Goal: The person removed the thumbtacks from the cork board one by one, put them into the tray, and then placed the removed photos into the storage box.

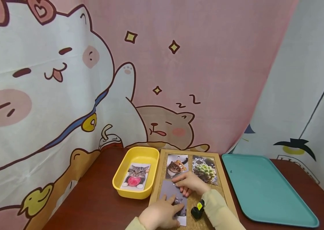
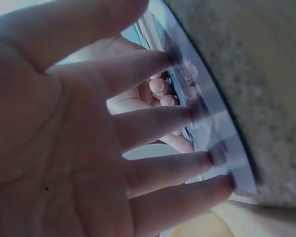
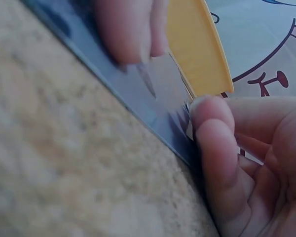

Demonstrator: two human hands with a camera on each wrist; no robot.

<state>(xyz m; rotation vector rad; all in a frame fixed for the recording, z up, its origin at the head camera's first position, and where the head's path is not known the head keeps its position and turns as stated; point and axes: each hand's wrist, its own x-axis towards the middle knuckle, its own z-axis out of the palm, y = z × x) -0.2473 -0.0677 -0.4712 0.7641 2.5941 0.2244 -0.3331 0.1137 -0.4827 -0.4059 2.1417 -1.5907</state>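
Note:
A cork board (image 1: 192, 203) with a wooden frame lies on the table. On its lower left is a grey cat photo (image 1: 169, 188). My left hand (image 1: 162, 213) presses this photo with spread, straight fingers; their tips touch the glossy sheet (image 2: 222, 133) in the left wrist view. At the photo's top edge my right hand (image 1: 192, 182) pinches a small shiny pushpin (image 1: 174, 183) between thumb and finger. In the right wrist view the fingers (image 3: 217, 148) curl in at the photo's edge and mostly hide the pin.
Above are a costumed-cat photo (image 1: 176, 166) and a succulent photo (image 1: 205, 169) on the board. Left of it stands a yellow basket (image 1: 116, 183) holding another cat photo (image 1: 135, 177). A teal tray (image 1: 265, 188) lies to the right. A cartoon curtain (image 1: 207, 64) hangs behind the table.

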